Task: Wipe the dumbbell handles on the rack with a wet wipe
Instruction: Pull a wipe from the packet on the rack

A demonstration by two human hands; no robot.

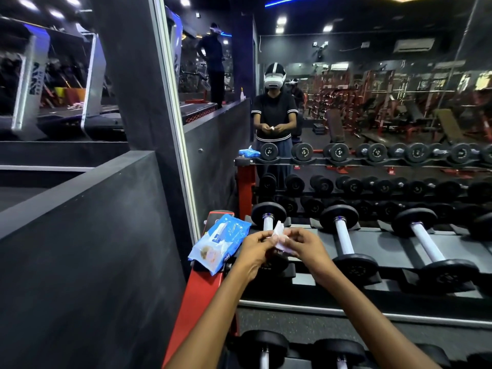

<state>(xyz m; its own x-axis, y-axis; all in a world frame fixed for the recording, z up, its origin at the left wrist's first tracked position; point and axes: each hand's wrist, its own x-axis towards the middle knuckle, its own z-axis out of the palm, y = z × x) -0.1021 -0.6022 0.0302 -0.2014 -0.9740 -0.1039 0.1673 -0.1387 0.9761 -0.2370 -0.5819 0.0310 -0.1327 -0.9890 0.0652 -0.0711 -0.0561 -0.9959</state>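
Note:
A small white wet wipe (279, 231) is pinched between my left hand (254, 249) and my right hand (306, 245), held just above the leftmost dumbbell (267, 215) on the rack's top shelf (383, 243). That dumbbell's pale handle is mostly hidden behind my hands. Two more black dumbbells with pale handles (344, 237) (426, 241) lie to the right on the same shelf. A blue pack of wet wipes (219, 243) rests on the red rack end at the left, beside my left hand.
A dark wall panel (93, 249) stands close on the left. A large mirror behind the rack reflects me, the dumbbell rows and gym machines. A lower shelf with more dumbbells (263, 344) sits near my forearms.

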